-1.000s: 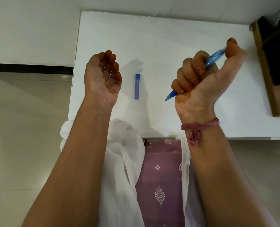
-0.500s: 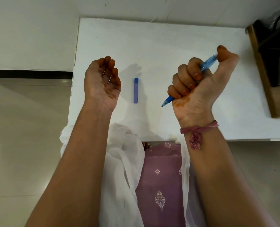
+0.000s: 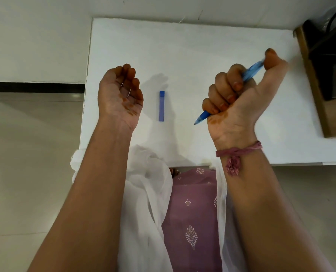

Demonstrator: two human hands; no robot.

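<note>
The right hand [image 3: 239, 103] is held up over the white table [image 3: 202, 46] and makes a tight fist around a blue pen [image 3: 202, 115]. The thumb sits on the pen's top end, and the tip sticks out below the little finger. The left hand [image 3: 120, 99] is up too, with its palm facing the camera and its fingers softly bent, holding nothing. A small blue stick-shaped case [image 3: 161, 106] lies flat on the table between the two hands, touching neither.
</note>
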